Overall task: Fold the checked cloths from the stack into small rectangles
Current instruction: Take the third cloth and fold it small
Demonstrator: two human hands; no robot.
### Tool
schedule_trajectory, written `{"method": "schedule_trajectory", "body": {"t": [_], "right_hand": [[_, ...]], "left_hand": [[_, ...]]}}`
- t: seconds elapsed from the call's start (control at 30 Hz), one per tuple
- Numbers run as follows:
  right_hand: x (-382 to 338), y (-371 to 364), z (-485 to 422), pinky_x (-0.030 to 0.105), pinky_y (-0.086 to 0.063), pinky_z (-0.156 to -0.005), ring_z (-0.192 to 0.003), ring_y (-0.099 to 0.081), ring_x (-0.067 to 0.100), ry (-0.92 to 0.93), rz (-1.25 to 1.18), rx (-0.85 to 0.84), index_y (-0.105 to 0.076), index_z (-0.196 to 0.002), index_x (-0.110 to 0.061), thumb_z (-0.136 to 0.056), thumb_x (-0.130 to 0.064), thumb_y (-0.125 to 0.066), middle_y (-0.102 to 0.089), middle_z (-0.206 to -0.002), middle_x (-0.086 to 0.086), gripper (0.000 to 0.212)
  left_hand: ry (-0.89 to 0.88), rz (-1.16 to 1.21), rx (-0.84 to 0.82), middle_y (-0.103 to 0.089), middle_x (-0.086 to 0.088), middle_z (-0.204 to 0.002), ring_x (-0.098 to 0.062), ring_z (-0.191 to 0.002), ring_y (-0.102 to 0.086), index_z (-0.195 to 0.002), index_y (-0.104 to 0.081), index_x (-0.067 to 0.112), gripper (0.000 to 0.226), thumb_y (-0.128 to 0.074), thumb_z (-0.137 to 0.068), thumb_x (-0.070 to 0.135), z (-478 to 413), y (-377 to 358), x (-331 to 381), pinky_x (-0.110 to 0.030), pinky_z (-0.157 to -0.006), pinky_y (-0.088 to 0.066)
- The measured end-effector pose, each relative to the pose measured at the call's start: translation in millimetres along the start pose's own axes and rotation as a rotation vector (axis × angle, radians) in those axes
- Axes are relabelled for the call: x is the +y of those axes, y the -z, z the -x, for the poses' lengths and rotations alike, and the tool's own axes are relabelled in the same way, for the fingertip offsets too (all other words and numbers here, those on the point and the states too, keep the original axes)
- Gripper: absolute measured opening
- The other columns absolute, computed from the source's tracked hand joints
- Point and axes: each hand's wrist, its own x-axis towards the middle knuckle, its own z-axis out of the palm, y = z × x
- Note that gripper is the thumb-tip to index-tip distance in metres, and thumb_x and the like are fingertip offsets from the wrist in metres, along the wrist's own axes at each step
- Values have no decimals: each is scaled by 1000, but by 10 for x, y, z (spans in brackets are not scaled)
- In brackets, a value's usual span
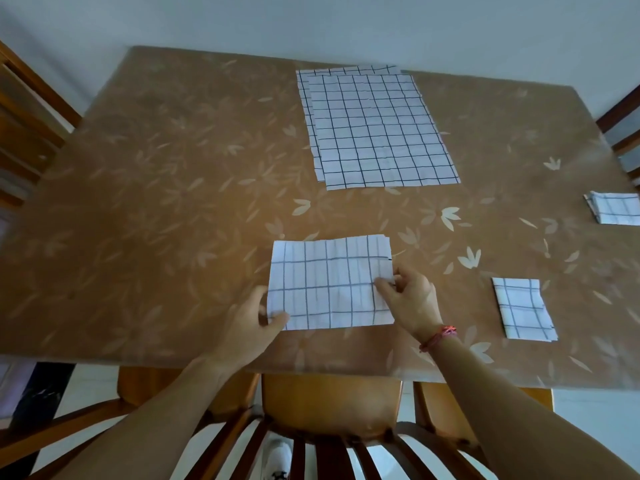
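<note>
A white cloth with dark checks (329, 282) lies folded into a rectangle on the near middle of the table. My left hand (254, 318) pinches its near left corner between thumb and fingers. My right hand (407, 301), a red band on its wrist, pinches the cloth's right edge. The stack of unfolded checked cloths (375, 128) lies flat at the far middle of the table. A cloth folded small (523, 308) sits at the near right. Another folded one (614, 207) lies at the right edge, partly cut off.
The table (156, 202) wears a brown cover with a pale leaf pattern. A wooden chair (329, 410) stands right below me at the near edge. More wooden chairs show at the far left (24, 126) and far right (623, 112).
</note>
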Motion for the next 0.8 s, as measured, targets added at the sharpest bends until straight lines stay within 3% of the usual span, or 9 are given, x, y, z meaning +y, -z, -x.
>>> {"method": "schedule_trajectory", "body": {"t": [0.07, 0.2, 0.4, 0.53, 0.63, 0.8], "right_hand": [[13, -44, -102, 14, -43, -55, -76, -66, 3, -36, -13, 8, -61, -87, -29, -88, -28, -63, -71, -78, -13, 3], [19, -95, -203, 15, -41, -57, -77, -62, 3, -77, -2, -9, -58, -105, -27, -90, -31, -64, -66, -83, -15, 16], [108, -108, -196, 22, -47, -66, -81, -64, 9, -45, 76, 1, -60, -117, -26, -88, -28, -65, -66, -82, -13, 29], [126, -100, -157, 32, -51, -78, -91, -59, 13, -5, 123, 7, -57, -122, -25, -89, -24, -64, -60, -87, -14, 34], [159, -137, -70, 28, -43, -77, -99, -47, 16, 57, 277, 31, -54, -129, -19, -89, -24, -59, -54, -95, -4, 41], [188, -391, 379, 48, -52, -89, -110, -54, 34, 393, 471, 2, -55, -128, -6, -86, -25, -56, -54, -126, 17, 46]], "left_hand": [[43, 29, 25, -67, 9, -91, -5, -86, -66, -127, -45, 30, 47, -70, -87, 27, -56, -34, 13, -9, -61, -50], [30, 3, 100, -62, 6, -78, -5, -78, -62, -134, -42, 26, 52, -67, -88, 21, -151, -92, -45, -17, -61, -50], [-32, -171, 151, -49, 10, -80, -11, -77, -53, -120, -50, 20, 36, -67, -87, 21, -194, -168, -121, -16, -61, -40], [-91, -275, 186, -51, 10, -98, -11, -96, -49, -118, -53, 19, 35, -66, -86, 19, -164, -192, -149, -18, -78, -39], [-294, -520, 207, -56, 2, -110, -15, -102, -51, -118, -57, 15, 32, -61, -88, 22, -48, -224, -113, -24, -84, -44], [-576, -643, 45, -55, -6, -128, -19, -122, -48, -128, -57, 10, 39, -45, -95, 26, 259, -548, -39, -30, -103, -44]]}}
